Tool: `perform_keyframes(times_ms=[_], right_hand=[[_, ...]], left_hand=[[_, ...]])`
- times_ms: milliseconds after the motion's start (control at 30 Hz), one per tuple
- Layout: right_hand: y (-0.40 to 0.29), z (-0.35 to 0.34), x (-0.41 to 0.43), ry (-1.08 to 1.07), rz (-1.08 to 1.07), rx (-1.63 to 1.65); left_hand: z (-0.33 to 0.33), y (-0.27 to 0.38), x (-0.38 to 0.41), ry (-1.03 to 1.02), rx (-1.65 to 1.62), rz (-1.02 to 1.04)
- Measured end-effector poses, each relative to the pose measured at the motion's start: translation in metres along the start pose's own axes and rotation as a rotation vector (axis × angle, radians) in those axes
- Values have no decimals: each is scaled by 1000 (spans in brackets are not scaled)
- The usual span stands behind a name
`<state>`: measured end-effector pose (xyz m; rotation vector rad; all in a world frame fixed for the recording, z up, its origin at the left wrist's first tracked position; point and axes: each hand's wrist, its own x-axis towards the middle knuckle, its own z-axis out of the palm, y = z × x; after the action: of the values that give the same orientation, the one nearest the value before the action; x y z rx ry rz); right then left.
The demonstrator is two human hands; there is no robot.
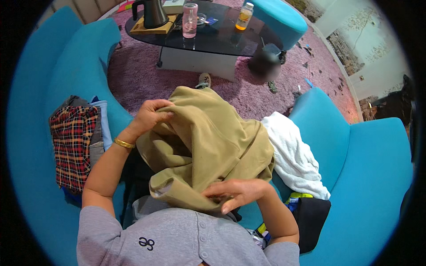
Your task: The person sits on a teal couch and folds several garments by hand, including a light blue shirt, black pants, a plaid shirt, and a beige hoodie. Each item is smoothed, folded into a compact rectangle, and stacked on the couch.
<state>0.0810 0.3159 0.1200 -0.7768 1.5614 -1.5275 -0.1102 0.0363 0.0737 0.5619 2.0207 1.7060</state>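
Observation:
A khaki garment lies bunched across my lap, its folds loose and its exact kind unclear. At its upper left edge, my left hand pinches the fabric between thumb and fingers; a gold-coloured bangle circles that wrist. My right hand rests against the near edge of the cloth, thumb apart from the fingers and slightly blurred. To the right of the garment, a white cloth is draped over the sofa seat.
Folded clothes, including a plaid garment, sit on the turquoise sofa at left. A folded black garment lies at right. Ahead, a dark glass table bears a kettle, a pink bottle and an orange-filled bottle.

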Motion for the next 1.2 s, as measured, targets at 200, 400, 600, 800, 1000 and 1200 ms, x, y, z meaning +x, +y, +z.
perform_keyframes(times_ms=[200, 400, 600, 800, 1000, 1200], right_hand=[[2, -48, 38, 1081, 32, -540], [38, -42, 69, 932, 105, 155], [14, -15, 5, 1469, -299, 761], [81, 39, -110, 1677, -395, 868], [14, 13, -190, 1234, 234, 424], [-40, -19, -133, 560, 1021, -563]], left_hand=[[15, 44, -24, 79, 31, 288], [80, 44, -26, 412, 859, 748], [94, -29, -50, 173, 982, 613], [69, -38, -53, 177, 1160, 410], [31, -95, -57, 273, 1063, 178], [9, -108, -22, 183, 838, 33]])
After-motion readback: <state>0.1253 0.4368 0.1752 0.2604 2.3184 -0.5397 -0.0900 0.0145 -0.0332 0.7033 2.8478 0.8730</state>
